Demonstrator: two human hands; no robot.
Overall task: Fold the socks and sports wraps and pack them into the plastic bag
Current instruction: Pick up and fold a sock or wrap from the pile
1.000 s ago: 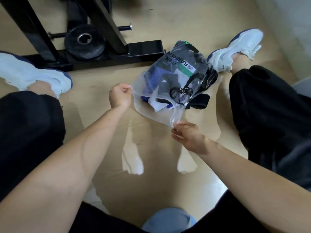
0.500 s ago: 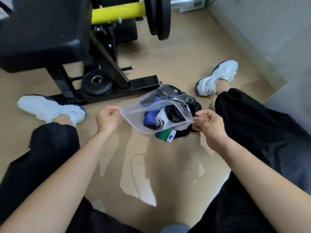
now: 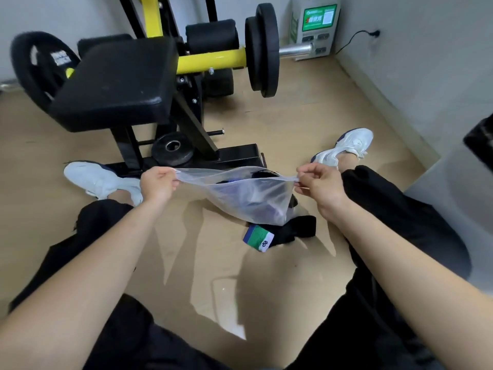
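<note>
While a green-banded sock [image 3: 258, 238] and a black wrap [image 3: 298, 228] lie on the floor at centre frame, beside the bag [image 3: 248, 198], packing looks mostly done. Above them, my left hand [image 3: 157, 182] and right hand [image 3: 320, 186] pinch the bag's mouth taut; dark and blue items show inside.

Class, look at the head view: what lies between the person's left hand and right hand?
In the head view, the clear plastic bag stretches between the left hand and right hand, each pinching a top corner; dark items show inside.
</note>
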